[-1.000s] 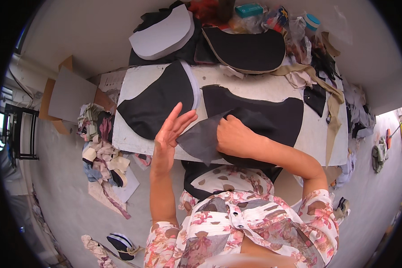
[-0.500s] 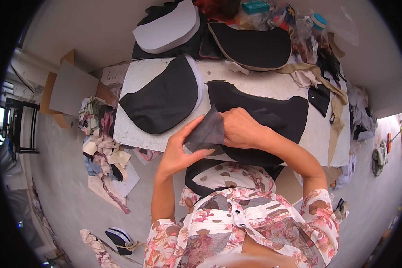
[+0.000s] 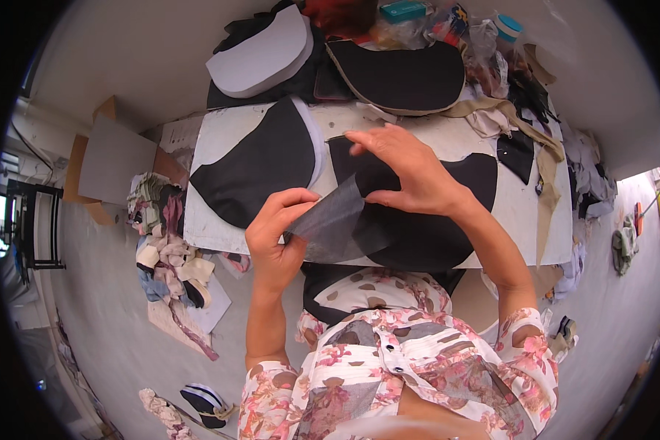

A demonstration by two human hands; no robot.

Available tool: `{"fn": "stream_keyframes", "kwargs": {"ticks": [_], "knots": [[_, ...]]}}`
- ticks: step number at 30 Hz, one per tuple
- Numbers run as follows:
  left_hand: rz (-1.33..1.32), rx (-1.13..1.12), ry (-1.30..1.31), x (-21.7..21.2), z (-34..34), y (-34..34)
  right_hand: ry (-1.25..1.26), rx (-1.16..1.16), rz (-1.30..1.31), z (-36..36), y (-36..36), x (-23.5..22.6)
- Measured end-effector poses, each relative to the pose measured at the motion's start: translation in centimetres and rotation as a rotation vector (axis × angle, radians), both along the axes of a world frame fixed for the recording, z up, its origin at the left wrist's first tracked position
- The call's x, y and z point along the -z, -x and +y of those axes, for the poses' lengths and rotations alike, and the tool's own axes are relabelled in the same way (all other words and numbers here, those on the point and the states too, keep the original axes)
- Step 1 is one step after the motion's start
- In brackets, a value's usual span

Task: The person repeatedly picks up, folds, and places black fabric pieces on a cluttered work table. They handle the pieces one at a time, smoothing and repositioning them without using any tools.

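The left hand [image 3: 275, 238] pinches the near corner of a thin, dark grey sheer fabric piece [image 3: 337, 224] between thumb and curled fingers [image 3: 294, 199], lifting it off the white worktop [image 3: 220, 132]. The right hand [image 3: 407, 170] grips the same piece at its upper edge, fingers partly spread. Beneath both hands lies a large black curved fabric panel [image 3: 425, 235]; beyond the left fingers rests another black panel [image 3: 260, 169].
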State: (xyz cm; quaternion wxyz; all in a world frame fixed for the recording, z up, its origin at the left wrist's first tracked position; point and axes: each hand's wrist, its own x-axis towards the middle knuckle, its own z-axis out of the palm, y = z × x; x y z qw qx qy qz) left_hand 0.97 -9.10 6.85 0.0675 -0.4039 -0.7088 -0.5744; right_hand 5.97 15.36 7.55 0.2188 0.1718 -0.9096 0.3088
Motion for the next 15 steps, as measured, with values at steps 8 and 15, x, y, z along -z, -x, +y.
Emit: {"fn": "stream_keyframes", "kwargs": {"ticks": [8,15], "knots": [[-0.39,-0.101,-0.193,0.0,-1.6,-0.9,0.067,-0.039,-0.329,4.8,-5.7,0.1],[-0.615,0.19,-0.344,0.7,-3.5,-1.3,0.738,-0.107,-0.407,7.4,-14.6,-2.2]]}}
